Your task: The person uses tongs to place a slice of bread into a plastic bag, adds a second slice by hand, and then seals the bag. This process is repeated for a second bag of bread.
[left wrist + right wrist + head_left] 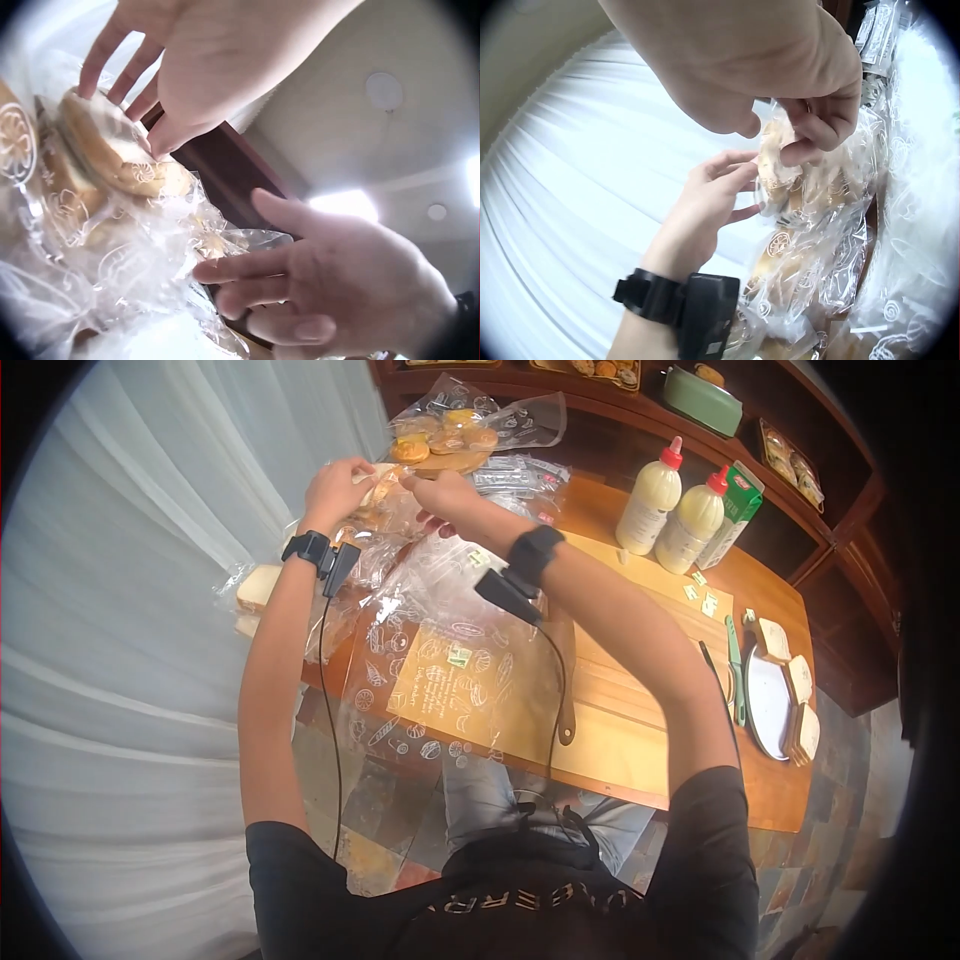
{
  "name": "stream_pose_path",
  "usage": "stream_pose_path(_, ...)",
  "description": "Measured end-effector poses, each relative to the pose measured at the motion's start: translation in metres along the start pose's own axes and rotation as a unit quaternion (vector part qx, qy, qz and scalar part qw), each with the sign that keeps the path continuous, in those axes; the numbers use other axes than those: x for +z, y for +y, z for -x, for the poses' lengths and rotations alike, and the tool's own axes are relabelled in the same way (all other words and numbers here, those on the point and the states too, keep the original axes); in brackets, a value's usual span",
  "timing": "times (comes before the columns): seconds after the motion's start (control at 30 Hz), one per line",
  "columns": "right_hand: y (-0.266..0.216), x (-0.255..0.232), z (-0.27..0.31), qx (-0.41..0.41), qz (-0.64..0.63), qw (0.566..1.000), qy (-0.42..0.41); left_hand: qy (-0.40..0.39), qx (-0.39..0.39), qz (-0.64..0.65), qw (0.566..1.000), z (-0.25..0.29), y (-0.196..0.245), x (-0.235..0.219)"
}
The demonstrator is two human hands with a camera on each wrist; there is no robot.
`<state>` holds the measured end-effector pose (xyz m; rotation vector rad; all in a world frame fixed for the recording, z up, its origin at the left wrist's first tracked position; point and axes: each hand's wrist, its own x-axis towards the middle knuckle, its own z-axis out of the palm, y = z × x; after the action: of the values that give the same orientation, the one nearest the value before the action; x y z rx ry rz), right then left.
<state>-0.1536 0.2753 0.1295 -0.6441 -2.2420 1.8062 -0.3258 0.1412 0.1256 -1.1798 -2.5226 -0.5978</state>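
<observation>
At the far left of the table, my left hand (335, 492) holds a piece of bread (112, 146) in a clear plastic bag printed with white drawings. Its fingers lie along one face of the bread, the thumb at the edge. Close beside it is my right hand (450, 495), loosely bent, with thumb and fingers apart in the left wrist view. In the right wrist view its fingertips (799, 154) overlap the bag. More bagged bread (776, 255) lies beneath, and clear printed bags (450, 585) spread toward my body.
Round buns (440, 440) sit on a wooden board behind the hands. To the right stand two squeeze bottles (650, 505) with red caps and a green carton (738, 510). A green-handled knife (735, 670) lies beside a white plate (768, 705) with bread slices. A white curtain (150, 610) hangs left.
</observation>
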Motion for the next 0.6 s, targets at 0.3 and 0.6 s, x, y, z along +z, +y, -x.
stream_pose_path(0.3, -0.045, -0.062, 0.111, -0.045, 0.044, 0.995, -0.078, -0.038, -0.038, -0.040, 0.998, -0.006, 0.013, 0.013)
stream_pose_path(0.6, -0.046, -0.089, 0.120, -0.072, 0.185, 0.974, -0.109, -0.066, 0.028, 0.028, 0.997, -0.010, -0.002, 0.010)
